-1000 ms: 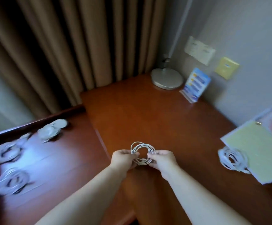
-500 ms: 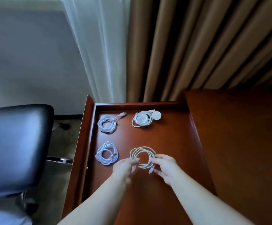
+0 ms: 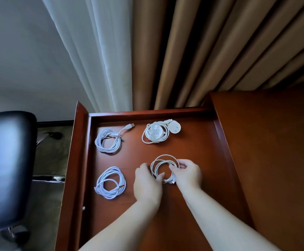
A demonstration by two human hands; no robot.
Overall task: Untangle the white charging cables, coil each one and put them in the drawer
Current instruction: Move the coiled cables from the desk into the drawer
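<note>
Curtains: brown drapes fill the upper right; a white sheer curtain hangs to their left, with pale wall further left.

Desk top: reddish-brown wood, right side of view, bare where visible.

Chair: black padded seat at left edge, chrome base partly visible below it.

Drawer: pulled open, same red-brown wood, between chair and desk top. Four white cables lie on its floor in a two-by-two layout, all apart from one another.

Both forearms enter from the bottom edge and reach into the drawer.

Far-right cable: coiled around a white round charger puck, with a second round disc just beside it on the right.

Far-left cable: loose coil, one plug end trailing toward the back wall.

Near-left cable: coil with a small orange-red tip at its right edge.

Near-right cable: thin coil resting on the drawer floor, between both hands.

Left hand: fingers curled, thumb and fingertips on the coil's left rim; looks like a light pinch, contact partly hidden.

Right hand: fingers bent, pinching the coil's right rim between thumb and fingertips.

Plug ends of this cable show beneath the hands at the coil's near edge.
</note>
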